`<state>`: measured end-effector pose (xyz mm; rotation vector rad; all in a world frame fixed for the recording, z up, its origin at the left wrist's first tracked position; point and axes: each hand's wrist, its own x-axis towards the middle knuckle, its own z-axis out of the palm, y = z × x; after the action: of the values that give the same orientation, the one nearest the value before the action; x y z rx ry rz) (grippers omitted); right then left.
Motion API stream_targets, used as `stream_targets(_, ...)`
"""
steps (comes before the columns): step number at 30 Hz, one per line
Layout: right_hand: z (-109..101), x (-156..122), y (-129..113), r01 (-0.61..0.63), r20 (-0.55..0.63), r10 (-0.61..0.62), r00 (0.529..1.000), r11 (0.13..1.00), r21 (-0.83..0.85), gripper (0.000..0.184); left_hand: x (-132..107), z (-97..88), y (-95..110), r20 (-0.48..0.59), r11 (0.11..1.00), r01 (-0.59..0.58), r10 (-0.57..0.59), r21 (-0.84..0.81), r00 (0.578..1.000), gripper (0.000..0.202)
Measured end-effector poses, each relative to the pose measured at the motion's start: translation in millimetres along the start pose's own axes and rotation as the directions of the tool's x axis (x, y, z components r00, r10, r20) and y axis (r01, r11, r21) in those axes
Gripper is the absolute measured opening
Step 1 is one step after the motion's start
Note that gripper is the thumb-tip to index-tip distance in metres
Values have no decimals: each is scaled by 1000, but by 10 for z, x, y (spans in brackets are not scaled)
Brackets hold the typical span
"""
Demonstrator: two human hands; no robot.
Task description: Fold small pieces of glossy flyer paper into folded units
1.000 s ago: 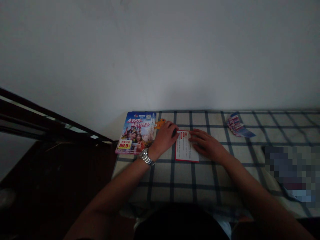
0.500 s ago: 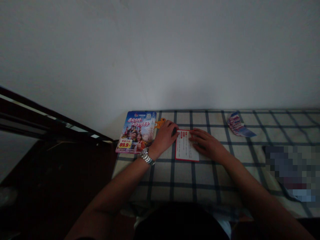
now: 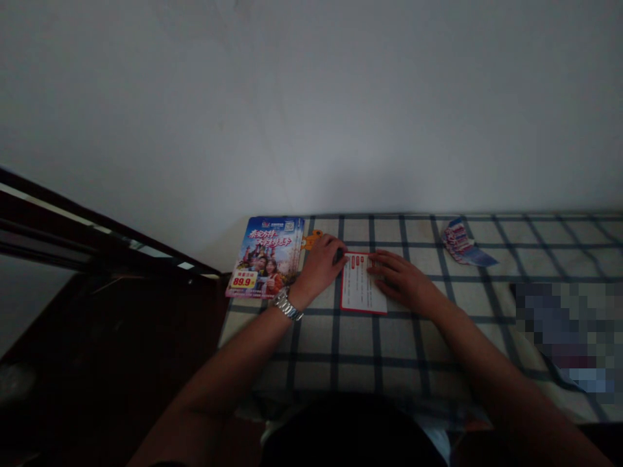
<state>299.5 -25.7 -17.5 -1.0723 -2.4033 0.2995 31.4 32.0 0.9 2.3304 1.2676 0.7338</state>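
A small white leaflet (image 3: 363, 288) with a red edge and printed columns lies on the checked cloth in front of me; it looks folded. At its upper left corner, my left hand (image 3: 323, 263) has curled fingers and thumb closed on the edge. A silver watch (image 3: 288, 305) is on that wrist. My right hand (image 3: 402, 279) rests over the leaflet's right side, fingers stretched out and slightly apart, covering part of the print. Left of my left hand is a stack of colourful leaflets (image 3: 265, 253), marked 89.9 on the top one.
A folded paper piece (image 3: 467, 246) stands on the cloth (image 3: 316, 363) at the right. An orange cartoon shape (image 3: 310, 240) shows beside the stack. Farther right lies a dark blurred-out object (image 3: 559, 331). A wall (image 3: 311, 117) rises behind; dark rails (image 3: 97, 224) run along the left.
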Motion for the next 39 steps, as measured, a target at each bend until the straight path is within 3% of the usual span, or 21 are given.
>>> stream_targets(11, 47, -12, 7, -7, 10, 7, 1000, 1000, -24, 33, 9, 7, -8, -6, 999, 14, -15, -30, 1000, 8)
stream_targets(17, 34, 4, -12, -19, 11, 20, 1000, 999, -32, 31, -47, -3, 105, -45, 996, -28, 32, 87, 998, 15)
stream_targets(20, 41, 6, -3, -17, 7, 17, 1000, 1000, -24, 31, -200, 9, 250, 15, 978, -137, 137, 158, 991, 18)
stream_targets(22, 51, 3, 5, -16, -1, 16, 1000, 1000, -23, 30, -339, 35, 350, 140, 947, -283, 262, 154, 955, 20)
stream_targets(24, 59, -2, 13, -14, -8, 14, 1000, 1000, -22, 29, -467, 74, 427, 228, 921, -357, 318, 158, 920, 23)
stream_targets(27, 64, -6, 20, -4, -16, 4, 1000, 1000, -18, 27, -577, 128, 479, 286, 913, -371, 314, 172, 905, 29)
stream_targets(39, 16, -6, 7, -12, -2, 12, 1000, 1000, 25, 35, -579, 144, 508, 264, 908, -371, 316, 195, 911, 38)
